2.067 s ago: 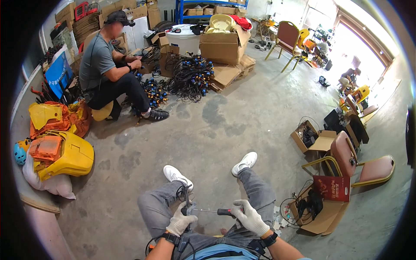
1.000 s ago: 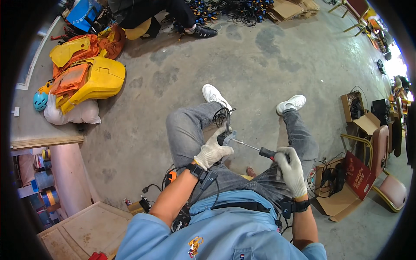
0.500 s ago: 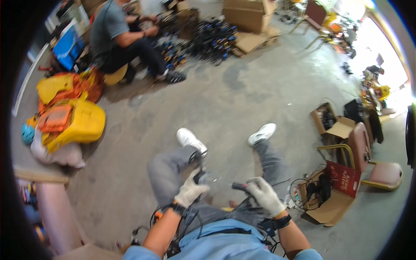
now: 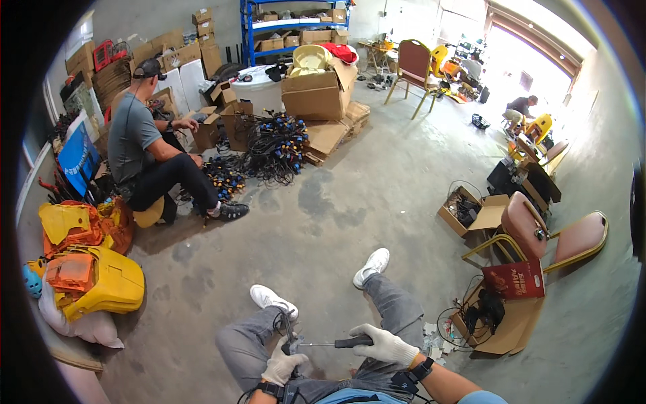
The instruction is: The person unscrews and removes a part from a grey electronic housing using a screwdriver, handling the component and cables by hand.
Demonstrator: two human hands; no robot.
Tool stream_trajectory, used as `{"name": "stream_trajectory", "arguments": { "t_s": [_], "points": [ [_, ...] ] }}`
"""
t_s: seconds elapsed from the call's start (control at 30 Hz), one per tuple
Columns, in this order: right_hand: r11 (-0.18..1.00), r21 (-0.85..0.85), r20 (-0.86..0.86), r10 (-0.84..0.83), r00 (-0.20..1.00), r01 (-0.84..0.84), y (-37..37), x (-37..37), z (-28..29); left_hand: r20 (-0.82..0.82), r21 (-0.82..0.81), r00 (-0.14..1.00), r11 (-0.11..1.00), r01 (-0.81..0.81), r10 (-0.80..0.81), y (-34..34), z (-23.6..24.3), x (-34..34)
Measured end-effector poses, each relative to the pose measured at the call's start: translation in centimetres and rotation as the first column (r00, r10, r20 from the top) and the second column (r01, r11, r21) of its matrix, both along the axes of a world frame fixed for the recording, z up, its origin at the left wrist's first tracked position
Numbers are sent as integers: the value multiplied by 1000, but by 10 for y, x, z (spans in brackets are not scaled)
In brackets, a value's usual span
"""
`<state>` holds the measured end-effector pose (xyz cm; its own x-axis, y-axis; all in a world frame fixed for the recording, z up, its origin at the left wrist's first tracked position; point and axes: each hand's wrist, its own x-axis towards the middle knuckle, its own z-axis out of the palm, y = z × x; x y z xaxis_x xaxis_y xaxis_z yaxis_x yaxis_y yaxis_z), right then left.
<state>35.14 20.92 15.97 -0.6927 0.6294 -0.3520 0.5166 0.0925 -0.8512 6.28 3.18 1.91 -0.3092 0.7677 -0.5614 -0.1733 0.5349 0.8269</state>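
My right hand (image 4: 386, 346), in a white work glove, is closed round the black handle of a screwdriver (image 4: 352, 342). The thin metal shaft runs left, level across my lap, and its tip meets or nearly meets what my left hand holds. My left hand (image 4: 280, 365), gloved too, grips a small dark part with a black cable (image 4: 289, 328) rising from it beside my knee. The fingers cover much of that part, so its kind does not show.
A person (image 4: 138, 145) sits at the left by a heap of black cables (image 4: 274, 145). Yellow and orange plastic housings (image 4: 111, 279) lie nearer. To my right, an open carton (image 4: 515, 326) holds black parts, beside a tipped chair (image 4: 521, 225). Further off stand a red chair (image 4: 414, 64) and blue shelving (image 4: 247, 30).
My view has tilted up, showing more of the room. The screwdriver has turned, its shaft now crossing to the part in my left hand. The seated person's hands have moved apart.
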Motion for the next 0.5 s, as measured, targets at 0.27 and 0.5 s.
{"name": "stream_trajectory", "arguments": {
  "t_s": [0.27, 0.5],
  "points": [
    [943, -263, 156, -167, 973, 204, 4, 7, 19, -61, 19, 991, 992, 125, -123, 24, 16, 16],
    [991, -130, 169, 6, 986, 16, 4, -5, 13, -44, -8, 991, 992, 123, -124, 6, 4, 6]
  ]
}}
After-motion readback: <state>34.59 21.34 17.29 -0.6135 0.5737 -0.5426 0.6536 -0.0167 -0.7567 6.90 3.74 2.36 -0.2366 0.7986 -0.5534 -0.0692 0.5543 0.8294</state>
